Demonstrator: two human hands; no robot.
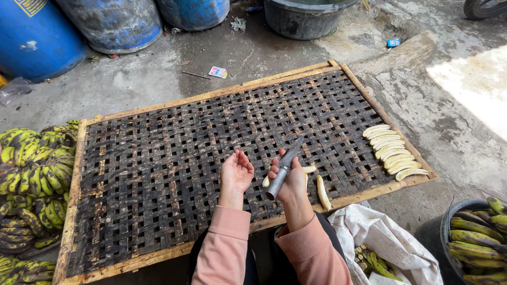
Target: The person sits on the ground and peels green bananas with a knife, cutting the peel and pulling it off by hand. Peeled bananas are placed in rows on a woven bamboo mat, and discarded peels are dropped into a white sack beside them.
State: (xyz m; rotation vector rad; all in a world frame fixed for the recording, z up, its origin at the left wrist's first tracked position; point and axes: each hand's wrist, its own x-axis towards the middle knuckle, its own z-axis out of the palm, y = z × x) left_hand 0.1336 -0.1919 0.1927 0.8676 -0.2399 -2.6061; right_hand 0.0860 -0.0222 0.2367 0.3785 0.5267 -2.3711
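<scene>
Peeled banana handling over woven drying rack point(174, 153), lower centre of frame.

The right hand point(289, 177) is gripping a grey knife point(284, 168), fingers curled around the handle, blade pointing toward upper right; a pale peeled banana point(308, 170) is showing partly behind this hand. The left hand point(236, 172) is hovering open, fingers pressed together, palm up. One peeled banana slice point(322, 192) is lying just beside the rack's near edge; a row of slices point(393, 151) is occupying the right edge. Most of the lattice is lying bare. Green banana bunches point(34, 174) are lying at left, blue barrels point(113, 21) standing at upper left on concrete ground point(454, 132).
</scene>
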